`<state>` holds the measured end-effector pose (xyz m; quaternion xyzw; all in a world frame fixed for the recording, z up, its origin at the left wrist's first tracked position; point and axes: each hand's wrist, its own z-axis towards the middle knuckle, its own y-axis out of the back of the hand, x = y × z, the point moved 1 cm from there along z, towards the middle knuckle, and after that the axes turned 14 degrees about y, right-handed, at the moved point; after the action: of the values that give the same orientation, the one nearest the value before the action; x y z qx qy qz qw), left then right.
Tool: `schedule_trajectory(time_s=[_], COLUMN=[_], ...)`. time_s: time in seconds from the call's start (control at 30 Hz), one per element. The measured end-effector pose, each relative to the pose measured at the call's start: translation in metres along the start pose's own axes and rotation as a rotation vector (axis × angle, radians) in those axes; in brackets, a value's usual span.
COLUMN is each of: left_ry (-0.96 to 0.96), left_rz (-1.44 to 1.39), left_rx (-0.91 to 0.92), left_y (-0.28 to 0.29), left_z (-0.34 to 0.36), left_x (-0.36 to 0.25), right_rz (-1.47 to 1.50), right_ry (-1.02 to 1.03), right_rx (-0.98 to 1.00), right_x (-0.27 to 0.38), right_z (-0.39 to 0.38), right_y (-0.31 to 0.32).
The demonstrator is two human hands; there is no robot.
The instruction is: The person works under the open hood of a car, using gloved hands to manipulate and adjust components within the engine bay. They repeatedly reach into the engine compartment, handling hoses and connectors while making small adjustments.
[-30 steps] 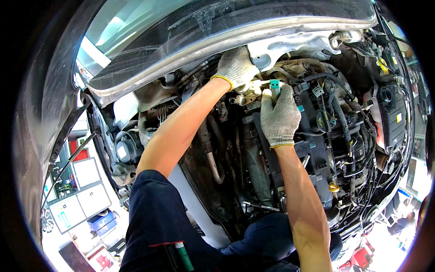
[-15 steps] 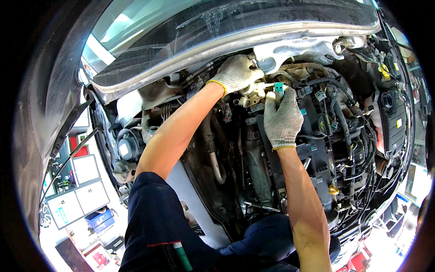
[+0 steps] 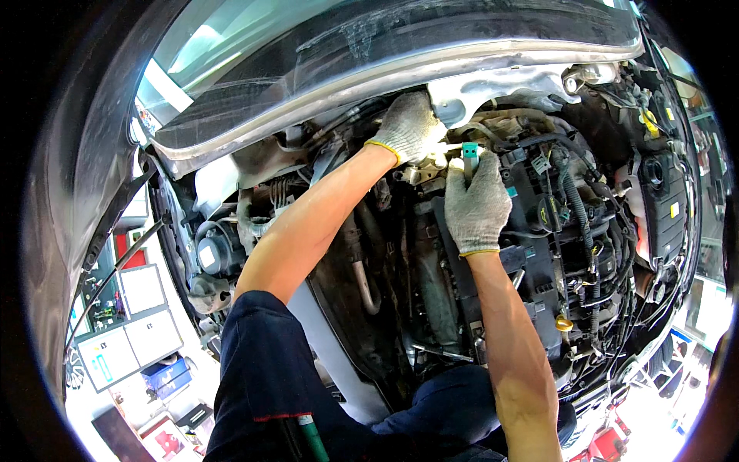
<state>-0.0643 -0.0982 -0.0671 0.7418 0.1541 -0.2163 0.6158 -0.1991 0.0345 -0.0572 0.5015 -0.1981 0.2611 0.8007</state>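
1. Left hand, knitted glove, yellow cuff: at the back of the engine bay, just below the silver shield. Fingers hidden; whether it grasps anything, cannot tell.
2. Right hand, matching glove: thumb and finger on 2 sides of the green-ended part, apparently pinching it.
3. Location of that part: behind the black engine cover, between the 2 hands; 1 pale rod runs from its side toward the left hand.
4. Step in hand, by judgement: 2-handed handling of the part, the right hand apparently steadying it.
5. Next move, by judgement: calls for a firm pinch and careful left-hand work in a cramped space.
6. Differences from 0.5 s earlier: left hand turned slightly and nearer the right; right hand and part essentially unchanged.
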Motion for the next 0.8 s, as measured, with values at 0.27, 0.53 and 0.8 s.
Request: schedule_trajectory(time_s=[0.27,0.53,0.8], left_ry=[-0.207,-0.318,-0.479], left_rz=[-0.074,-0.845,-0.65], left_rx=[0.33,0.311,0.398], left_y=[0.003,-0.015,-0.004], left_z=[0.022,0.042,0.03], left_x=[-0.013,-0.027,-0.063], right_rz=[0.022,0.019,0.014], right_ry=[-0.01,0.0,0.014], right_rx=[0.025,0.095,0.042], right_x=[0.002,0.011,-0.006], right_z=[0.001,0.001,0.001], right_y=[0.003,0.001,0.004])
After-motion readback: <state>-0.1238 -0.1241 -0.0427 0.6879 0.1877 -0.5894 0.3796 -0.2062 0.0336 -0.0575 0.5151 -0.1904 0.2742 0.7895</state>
